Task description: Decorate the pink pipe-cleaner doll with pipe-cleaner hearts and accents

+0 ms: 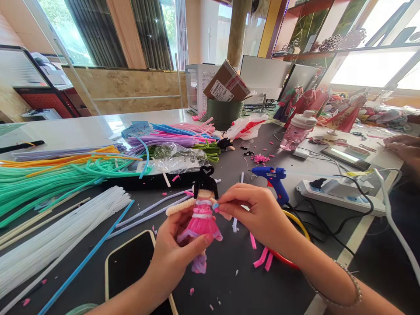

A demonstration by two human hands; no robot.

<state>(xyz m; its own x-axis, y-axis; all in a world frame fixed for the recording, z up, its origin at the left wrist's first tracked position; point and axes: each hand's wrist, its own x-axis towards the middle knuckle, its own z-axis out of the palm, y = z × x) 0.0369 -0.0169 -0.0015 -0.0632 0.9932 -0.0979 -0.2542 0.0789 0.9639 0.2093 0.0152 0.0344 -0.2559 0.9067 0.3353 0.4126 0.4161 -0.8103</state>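
Note:
A small pipe-cleaner doll (204, 218) with black hair and a pink dress with pale lilac trim is held upright over the dark table. My left hand (177, 245) wraps around its skirt and lower body, thumb across the front. One cream-coloured fuzzy arm of the doll sticks out to the left above my fingers. At the doll's other side, my right hand (254, 214) pinches a tiny blue and pink piece (215, 207) between thumb and fingertips, against the doll's upper body. Most of that piece is hidden by the fingers.
A blue glue gun (274, 180) lies beyond my right hand, near a white power strip (341, 197) with cables. Bundled pipe cleaners (59, 175) cover the left side. A phone (131, 262) lies under my left forearm. Another person's hand (403, 146) is at the far right.

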